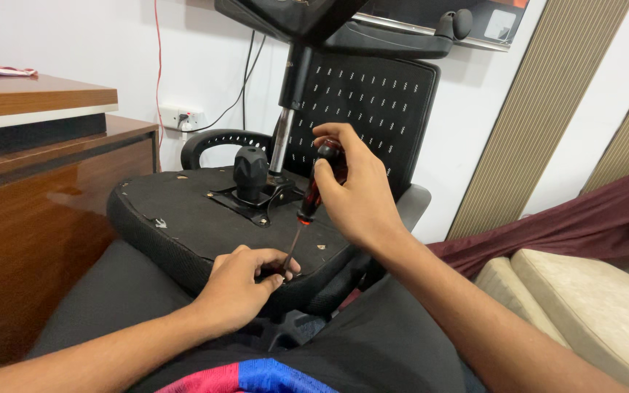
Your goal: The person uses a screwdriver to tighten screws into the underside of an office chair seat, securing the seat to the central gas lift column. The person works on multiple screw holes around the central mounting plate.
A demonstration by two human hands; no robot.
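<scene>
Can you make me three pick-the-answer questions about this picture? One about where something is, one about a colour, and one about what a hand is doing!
1. Where is the tip of the screwdriver?
A. On the wooden desk
B. At the underside of the chair seat, by the left hand
C. On the beige cushion

2. What colour is the screwdriver's handle?
A. Dark red and black
B. Bright yellow
C. White

3. What is the right hand doing?
A. Lying flat and open on the seat
B. Gripping the screwdriver's handle
C. Holding the armrest

Answers:
1. B: the shaft runs down to the fingers of the left hand, which rest on the upturned chair seat.
2. A: the handle shows dark red with black between the fingers.
3. B: the right hand's fingers are wrapped around the top of the handle.
</scene>
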